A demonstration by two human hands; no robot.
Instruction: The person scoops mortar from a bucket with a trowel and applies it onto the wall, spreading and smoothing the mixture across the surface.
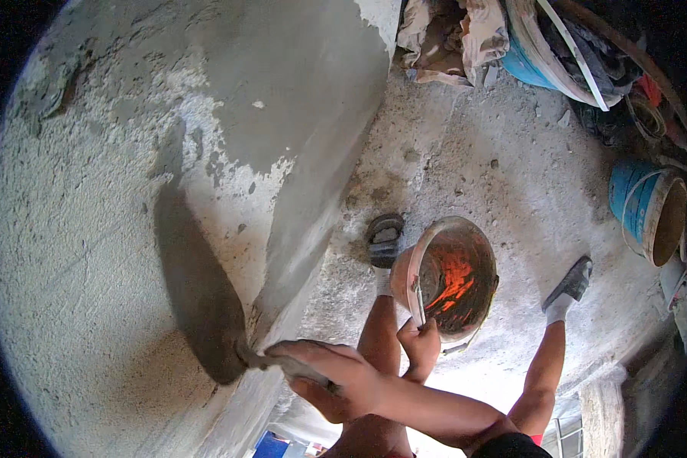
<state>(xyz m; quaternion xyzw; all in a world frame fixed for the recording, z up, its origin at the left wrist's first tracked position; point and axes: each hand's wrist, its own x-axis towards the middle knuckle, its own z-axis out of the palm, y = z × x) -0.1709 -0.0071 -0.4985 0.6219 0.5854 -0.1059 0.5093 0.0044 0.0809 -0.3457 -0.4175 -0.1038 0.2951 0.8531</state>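
My right hand (336,378) is wrapped around the handle of a plastering trowel (198,286), its long grey-brown blade lying close along the rough wall (76,282) at the left. Whether the whole blade touches the wall I cannot tell. Smooth wet-looking grey mortar (298,72) covers the upper part of the wall and the strip by its corner. Below and to the right, my left hand (420,343) is closed on the handle of a bucket (407,282). The bucket is tilted, with an orange inside smeared with dark mortar.
My feet in dark slippers (571,282) stand either side of the bucket on a dusty concrete floor (466,145). A blue bucket (633,202) lies tipped at the right. Farther off are a torn paper sack (485,38) and a large blue-and-white tub (523,57) full of dark material.
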